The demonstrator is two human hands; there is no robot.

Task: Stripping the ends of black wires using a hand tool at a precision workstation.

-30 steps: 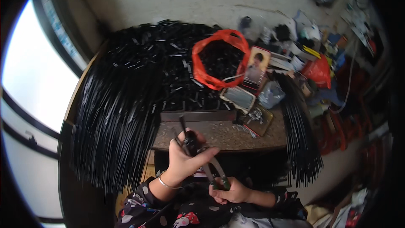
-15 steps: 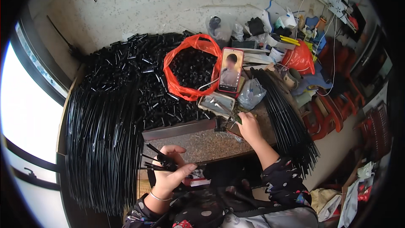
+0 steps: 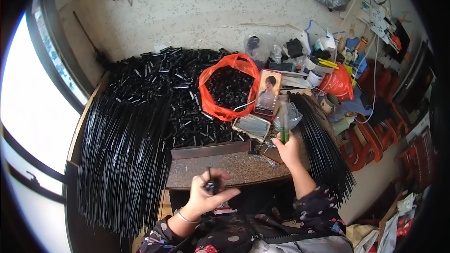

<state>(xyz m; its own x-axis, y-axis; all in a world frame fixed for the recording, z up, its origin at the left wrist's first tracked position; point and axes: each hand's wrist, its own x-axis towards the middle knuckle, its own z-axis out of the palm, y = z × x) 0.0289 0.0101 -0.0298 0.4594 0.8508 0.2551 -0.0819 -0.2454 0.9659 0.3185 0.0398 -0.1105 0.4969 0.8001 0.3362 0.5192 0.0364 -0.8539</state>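
Note:
My left hand (image 3: 206,197) is above the front edge of the table, curled round a black plastic piece (image 3: 213,186) with a short dark rod sticking up. Its index finger and thumb are stretched toward the right, and the palm side of the piece is hidden. My right hand (image 3: 288,150) grips a green-handled tool (image 3: 284,133) held upright, beside the clear plastic bag. The tool's pale upper end is blurred, so its exact kind does not show. Near that hand lies a tray of thin metal pins (image 3: 252,127).
Loose black tubes (image 3: 154,72) pile up behind a low wooden strip (image 3: 211,150). Long black rods (image 3: 124,168) hang over the left side; more rods (image 3: 323,140) lie right. A red bag (image 3: 205,94) holds small black parts. A phone (image 3: 269,91) stands beside it. Clutter fills the back right.
The view has shifted. My left hand has turned, so the several rods seen sideways earlier now show little. My right hand has swung the green-handled tool from a slant to upright.

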